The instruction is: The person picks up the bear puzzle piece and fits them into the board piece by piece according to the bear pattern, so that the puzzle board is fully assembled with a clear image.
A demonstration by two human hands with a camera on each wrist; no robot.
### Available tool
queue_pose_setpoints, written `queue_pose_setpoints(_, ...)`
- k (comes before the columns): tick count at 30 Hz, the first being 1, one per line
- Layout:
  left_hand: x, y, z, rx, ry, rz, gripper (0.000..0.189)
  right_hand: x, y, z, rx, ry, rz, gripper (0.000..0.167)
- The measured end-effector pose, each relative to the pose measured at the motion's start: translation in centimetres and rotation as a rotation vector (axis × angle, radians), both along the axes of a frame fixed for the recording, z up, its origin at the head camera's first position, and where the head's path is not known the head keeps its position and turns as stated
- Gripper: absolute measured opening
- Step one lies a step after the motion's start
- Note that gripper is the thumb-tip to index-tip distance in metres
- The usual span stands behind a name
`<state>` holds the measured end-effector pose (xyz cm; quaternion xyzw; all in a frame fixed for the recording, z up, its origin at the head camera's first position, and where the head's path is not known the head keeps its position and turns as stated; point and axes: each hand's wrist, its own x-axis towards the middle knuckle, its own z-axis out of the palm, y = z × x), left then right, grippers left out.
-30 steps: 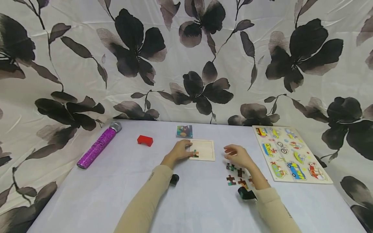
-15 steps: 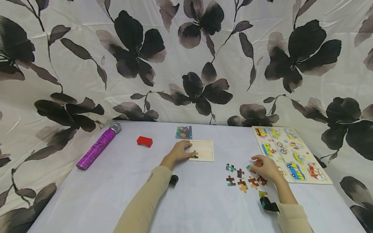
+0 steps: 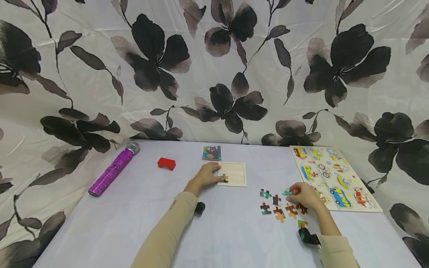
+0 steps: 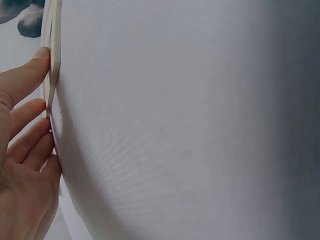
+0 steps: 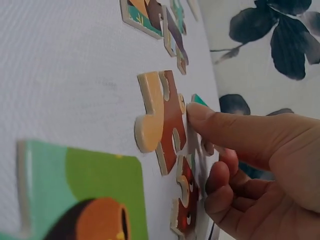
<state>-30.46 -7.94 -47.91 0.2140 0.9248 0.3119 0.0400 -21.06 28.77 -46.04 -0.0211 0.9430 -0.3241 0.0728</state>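
We see a left hand [image 3: 205, 174] gripping a wooden puzzle tray [image 3: 237, 173] on a white table [image 3: 238, 230], a right hand [image 3: 304, 195] pinching a teal jigsaw piece [image 3: 286, 192], loose jigsaw pieces [image 3: 291, 211] just beside it

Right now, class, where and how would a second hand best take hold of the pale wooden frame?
Probably by the right rim, coming from the right with a thumb-and-finger pinch: the wooden frame lies flat and thin, and the left hand holds its opposite edge.
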Motion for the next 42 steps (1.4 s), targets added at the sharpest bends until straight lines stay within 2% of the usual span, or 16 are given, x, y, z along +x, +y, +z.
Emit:
queue_pose_setpoints(9, 0.2, 0.1, 0.2, 0.004, -0.011, 0.006, 0.051, -0.7, 0.0, -0.5, -0.131, 0.077, -0.005, 0.018)
queue_pose_setpoints(12, 0.2, 0.1, 0.2, 0.006, -0.010, 0.011, 0.051, -1.4, -0.5, -0.2, -0.236, 0.071, 0.017, 0.019)
queue_pose_setpoints(16, 0.1, 0.0, 0.1, 0.004, -0.010, 0.014, 0.051, -2.7, -1.9, 0.0, -0.440, 0.073, 0.065, 0.020)
queue_pose_setpoints(20, 0.1, -0.1, 0.0, 0.006, -0.011, 0.014, 0.051, -3.9, -3.7, 0.0, -0.546, 0.106, 0.079, 0.024)
queue_pose_setpoints(23, 0.0, 0.0, -0.1, 0.011, -0.014, 0.017, 0.051, -4.7, -5.0, 0.1, -0.585, 0.124, 0.059, 0.028)
queue_pose_setpoints(29, -0.1, 0.0, -0.1, 0.016, -0.014, 0.012, 0.051, -6.4, -7.6, 0.0, -0.644, 0.133, -0.055, 0.034)
queue_pose_setpoints(33, 0.1, 0.0, 0.0, 0.016, -0.018, 0.008, 0.051, -7.0, -9.2, 0.1, -0.659, 0.124, -0.105, 0.031)
queue_pose_setpoints(38, 0.2, 0.0, 0.1, 0.021, -0.024, 0.012, 0.050, -7.4, -11.0, 0.1, -0.727, 0.096, -0.074, 0.031)
queue_pose_setpoints(42, 0.2, 0.0, 0.1, 0.027, -0.024, 0.018, 0.051, -7.6, -12.3, 0.0, -0.770, 0.107, -0.030, 0.033)
